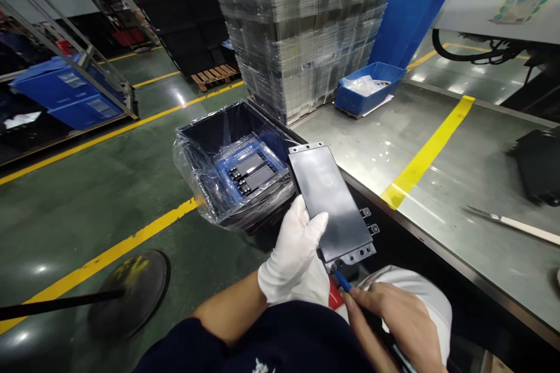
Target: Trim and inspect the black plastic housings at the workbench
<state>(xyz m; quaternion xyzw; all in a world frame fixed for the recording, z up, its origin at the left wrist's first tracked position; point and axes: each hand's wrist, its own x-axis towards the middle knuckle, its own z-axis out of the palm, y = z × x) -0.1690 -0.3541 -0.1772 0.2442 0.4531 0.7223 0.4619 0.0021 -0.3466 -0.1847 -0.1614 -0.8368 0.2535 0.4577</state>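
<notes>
My left hand [293, 247], in a white glove, is closed on the long edge of a flat dark-grey rectangular panel [336, 198], thumb on its upper face. The panel is held tilted over my lap. It has metal tabs with holes at both ends and two small tabs on its right side. My bare right hand [389, 315] pinches a slim blue hand tool [342, 281]. The tool's tip is at the panel's lower corner, by the holes; I cannot tell whether it touches. Its far end is hidden by my fingers.
A plastic-lined dark bin [205, 186] holding dark parts stands left of the metal bench [420, 128]. On the bench are a small blue bin [367, 96], a white-handled blade [516, 224] and a black object [538, 166]. Wrapped stacked trays [301, 35] rise behind. A round stand base [129, 291] is at lower left.
</notes>
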